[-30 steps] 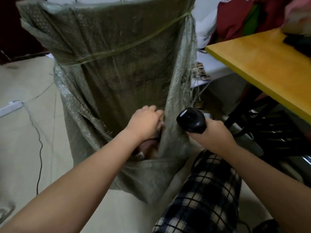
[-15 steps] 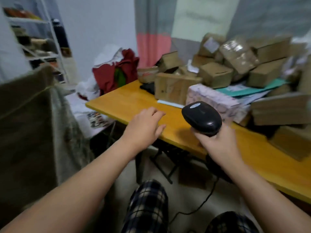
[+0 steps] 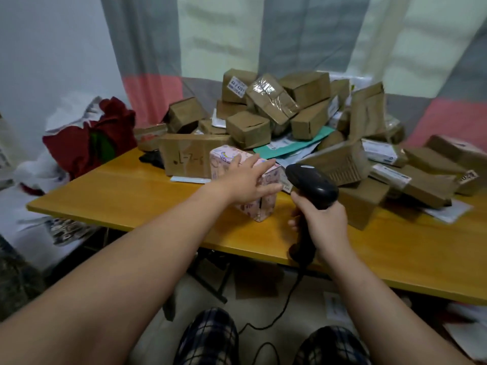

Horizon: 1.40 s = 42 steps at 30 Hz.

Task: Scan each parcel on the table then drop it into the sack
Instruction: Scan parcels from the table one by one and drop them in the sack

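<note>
Many parcels (image 3: 305,88) are waiting on the table (image 3: 118,191); the spread-open left hand (image 3: 245,183) is touching a pink box (image 3: 259,209), the right hand (image 3: 324,222) gripping the scanner (image 3: 311,183).

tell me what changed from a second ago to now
The left hand came out of the sack, swung right to the table and now lies with straight fingers on the pink box. The right hand grips the scanner as before.

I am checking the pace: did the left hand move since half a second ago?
Yes. Against the yellow table, the left hand went forward from the near edge onto the pink patterned parcel, which its straight fingers now touch.
</note>
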Each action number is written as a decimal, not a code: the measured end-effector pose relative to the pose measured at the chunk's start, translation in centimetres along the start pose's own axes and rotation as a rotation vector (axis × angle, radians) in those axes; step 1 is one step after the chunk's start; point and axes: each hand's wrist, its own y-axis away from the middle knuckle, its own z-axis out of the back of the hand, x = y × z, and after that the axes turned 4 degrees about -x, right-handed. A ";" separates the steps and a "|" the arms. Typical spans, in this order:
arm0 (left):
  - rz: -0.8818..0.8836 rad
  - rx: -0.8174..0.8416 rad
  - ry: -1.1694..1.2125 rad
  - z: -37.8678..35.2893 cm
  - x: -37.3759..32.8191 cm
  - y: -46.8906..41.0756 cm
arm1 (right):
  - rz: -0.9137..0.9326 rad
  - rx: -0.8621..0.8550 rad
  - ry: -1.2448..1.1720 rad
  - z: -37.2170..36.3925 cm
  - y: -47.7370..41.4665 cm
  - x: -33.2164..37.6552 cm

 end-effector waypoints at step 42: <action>0.350 0.406 -0.104 1.3 6.3 12.4 | 0.031 0.354 0.072 -6.4 0.3 -1.0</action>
